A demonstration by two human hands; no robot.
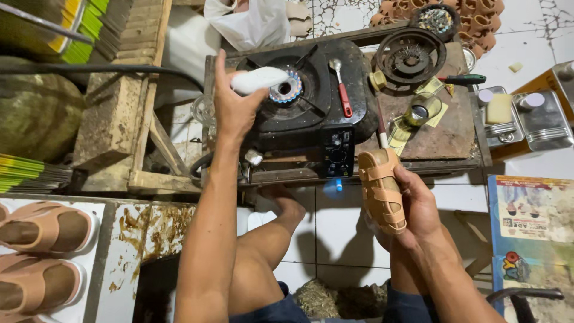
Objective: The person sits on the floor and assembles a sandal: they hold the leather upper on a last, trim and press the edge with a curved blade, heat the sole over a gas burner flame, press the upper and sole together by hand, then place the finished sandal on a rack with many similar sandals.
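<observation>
I see a white sole [259, 79] held over the lit burner [285, 90] of a black stove [311, 98]; blue flame rings the burner just beside the sole's tip. My left hand [234, 107] is closed on the sole's near end, thumb and fingers pinching it, arm stretched forward. My right hand [418, 209] is wrapped around a tan sandal [381, 188], gripping it from the side and holding it upright, low in front of the stove, well apart from the flame.

On the stove top, right of the burner, lies a spoon [341, 84] with a red handle. The stove sits on a rough wooden table [442, 137]. Also on the table are a second, unlit burner ring [410, 57], a small open tin [421, 110] on yellow paper scraps, and a screwdriver [463, 79] with a green and red handle. A thin brush handle [381, 128] pokes up just behind the sandal's toe, partly hidden by it.

Right of the table are metal tins [538, 122], one holding a pale yellow block [498, 109]. A printed cardboard box [529, 227] stands at my right. At my left, two more tan sandals [42, 257] lie on a white surface, beside a stained board [152, 230]. A white plastic bag [248, 24] hangs behind the stove. My bare knees are below, over a tiled floor [335, 227].
</observation>
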